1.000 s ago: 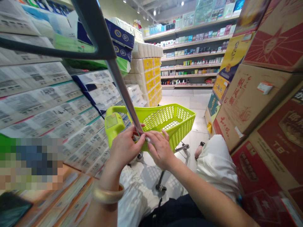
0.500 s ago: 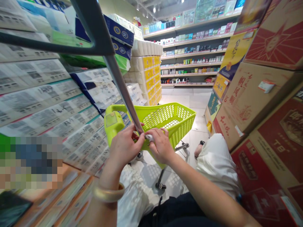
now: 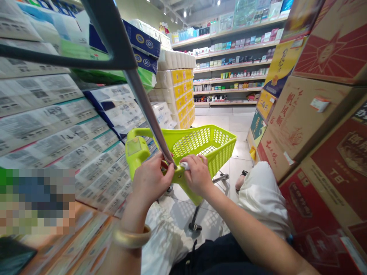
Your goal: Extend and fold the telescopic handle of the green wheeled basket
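Observation:
A lime-green shopping cart (image 3: 197, 138) with a latticed basket stands in front of me. Its grey metal pole (image 3: 149, 114) slants from the dark handle (image 3: 123, 49) at upper left down to the basket's near corner. Around the pole's lower end, my left hand (image 3: 151, 173) is closed, thumb along its side. My right hand (image 3: 197, 173) has its fingers curled over a small white item (image 3: 185, 165) against the basket rim, just right of the pole. What kind of item it is, I cannot make out. No goods show inside the basket.
Stacked paper packs (image 3: 51, 122) rise on the left, with tissue bundles (image 3: 183, 91) beyond. Cardboard cartons (image 3: 309, 110) line the right side. Shelves of small products (image 3: 229, 61) cross the back. A caster wheel (image 3: 195, 227) rests on the tiled floor (image 3: 226, 118).
My right hand has shifted slightly right, away from the pole's foot, with the white item under its fingers. My left hand has stayed at the pole.

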A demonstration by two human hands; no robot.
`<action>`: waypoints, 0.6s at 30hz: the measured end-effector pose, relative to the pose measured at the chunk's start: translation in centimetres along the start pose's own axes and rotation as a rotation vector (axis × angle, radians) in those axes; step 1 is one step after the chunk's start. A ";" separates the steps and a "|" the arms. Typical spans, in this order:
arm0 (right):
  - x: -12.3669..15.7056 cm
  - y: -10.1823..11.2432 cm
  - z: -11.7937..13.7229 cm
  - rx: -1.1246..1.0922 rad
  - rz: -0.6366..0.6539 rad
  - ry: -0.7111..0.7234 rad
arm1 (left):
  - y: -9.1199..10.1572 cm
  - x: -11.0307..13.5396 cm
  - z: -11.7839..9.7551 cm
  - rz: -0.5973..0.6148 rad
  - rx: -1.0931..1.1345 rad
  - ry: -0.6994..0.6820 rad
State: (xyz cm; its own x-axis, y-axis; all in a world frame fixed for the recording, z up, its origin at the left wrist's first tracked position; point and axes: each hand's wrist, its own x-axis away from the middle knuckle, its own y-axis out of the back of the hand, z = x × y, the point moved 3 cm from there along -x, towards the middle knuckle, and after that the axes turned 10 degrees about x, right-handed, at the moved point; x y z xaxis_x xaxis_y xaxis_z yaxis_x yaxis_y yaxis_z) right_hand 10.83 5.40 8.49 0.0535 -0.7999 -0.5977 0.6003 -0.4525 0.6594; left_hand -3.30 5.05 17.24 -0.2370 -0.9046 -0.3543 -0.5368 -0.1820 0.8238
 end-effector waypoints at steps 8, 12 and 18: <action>0.5 -0.4 1.8 -0.019 -0.082 0.000 | -0.4 0.0 -0.1 -0.008 -0.144 0.022; 0.5 -0.3 1.4 -0.039 -0.050 0.016 | -0.4 0.1 -0.1 0.014 -0.164 0.042; 0.4 -0.2 0.6 0.013 -0.074 -0.073 | -0.6 0.1 -0.6 0.009 -0.197 0.058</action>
State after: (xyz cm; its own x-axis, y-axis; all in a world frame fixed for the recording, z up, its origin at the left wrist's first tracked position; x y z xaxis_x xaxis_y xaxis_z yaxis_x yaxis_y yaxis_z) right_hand 10.28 4.95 8.45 -0.0493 -0.7902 -0.6108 0.5899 -0.5165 0.6206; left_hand -2.55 4.87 17.00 -0.1913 -0.9262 -0.3249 -0.3645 -0.2403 0.8997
